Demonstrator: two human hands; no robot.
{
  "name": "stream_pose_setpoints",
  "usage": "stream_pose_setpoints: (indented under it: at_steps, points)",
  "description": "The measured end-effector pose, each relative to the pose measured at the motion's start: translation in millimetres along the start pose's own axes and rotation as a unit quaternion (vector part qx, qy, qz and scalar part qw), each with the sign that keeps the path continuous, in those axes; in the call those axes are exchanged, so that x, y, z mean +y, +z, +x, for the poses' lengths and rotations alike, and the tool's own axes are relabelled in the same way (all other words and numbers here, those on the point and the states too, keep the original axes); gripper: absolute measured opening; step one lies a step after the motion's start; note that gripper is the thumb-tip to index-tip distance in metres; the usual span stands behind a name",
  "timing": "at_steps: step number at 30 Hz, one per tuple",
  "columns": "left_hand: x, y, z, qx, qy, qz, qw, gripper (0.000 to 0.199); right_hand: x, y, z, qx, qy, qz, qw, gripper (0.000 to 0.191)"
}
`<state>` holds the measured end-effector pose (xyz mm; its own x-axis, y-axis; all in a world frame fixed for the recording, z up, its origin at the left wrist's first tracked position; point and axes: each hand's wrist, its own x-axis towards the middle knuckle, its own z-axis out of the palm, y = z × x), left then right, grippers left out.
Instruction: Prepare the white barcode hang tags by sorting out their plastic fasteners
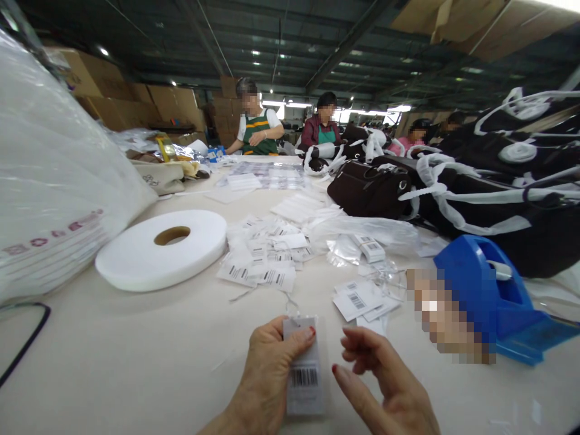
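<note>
A white hang tag (304, 393) with a barcode, seemingly in a clear sleeve, is gripped in my left hand (267, 371), the thumb pressed across its upper part. A thin string runs up from its top end. To the right of the tag, my right hand (385, 380) is held apart from it, thumb and fingers spread with nothing between them. Beyond my hands lies a loose heap of printed labels (276, 278). Nearer my right hand are several barcode cards (357, 300) and a small stack of barcode tags (369, 248) with strings.
A large white tape roll (136, 260) lies at left beside a big plastic bag (58, 199). A blue tape dispenser (484, 284) stands at right. Dark bags (376, 187) with white-wrapped handles pile up behind it. Co-workers (260, 130) are across the table (172, 362).
</note>
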<state>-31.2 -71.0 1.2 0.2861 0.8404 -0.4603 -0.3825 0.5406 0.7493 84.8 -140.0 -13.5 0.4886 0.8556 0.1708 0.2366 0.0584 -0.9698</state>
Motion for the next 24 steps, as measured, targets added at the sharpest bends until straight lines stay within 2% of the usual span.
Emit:
stream_pose_setpoints:
  at_steps: [2, 3, 5, 7, 12, 19, 21, 24]
  points:
    - [-1.5, 1.5, -4.0, -0.017, -0.009, 0.008, 1.0, 0.023, -5.5, 1.6, 11.5, -0.032, 0.151, 0.112, 0.982, 0.037]
    - [-2.8, 1.5, -5.5, -0.028, -0.013, 0.013, 0.999, 0.023, -7.7, 2.4, 16.5, -0.058, 0.2, 0.16, 0.965, 0.036]
    - [-6.5, -0.3, -6.7, -0.051, -0.023, 0.026, 0.998, 0.025, -10.4, 3.2, 23.2, -0.104, 0.243, 0.224, 0.938, 0.031]
    - [-10.7, -4.1, -5.5, -0.066, -0.033, 0.046, 0.996, 0.028, -11.2, 2.4, 25.3, -0.13, 0.245, 0.245, 0.929, 0.024]
    - [-13.9, -11.1, -2.1, -0.076, -0.044, 0.098, 0.991, 0.03, -12.7, -4.2, 27.0, -0.162, 0.236, 0.219, 0.933, 0.021]
    - [0.1, -0.3, -12.2, -0.125, -0.07, 0.062, 0.988, 0.021, -20.3, -13.2, 35.3, -0.243, 0.249, 0.206, 0.915, 0.023]
    - [0.5, 0.0, -13.4, -0.12, -0.059, 0.08, 0.988, 0.02, -22.1, -14.2, 35.9, -0.253, 0.251, 0.198, 0.913, 0.024]
    - [-1.4, -3.5, -13.9, -0.092, -0.015, 0.176, 0.98, 0.021, -23.9, -15.4, 36.5, -0.263, 0.247, 0.176, 0.916, 0.025]
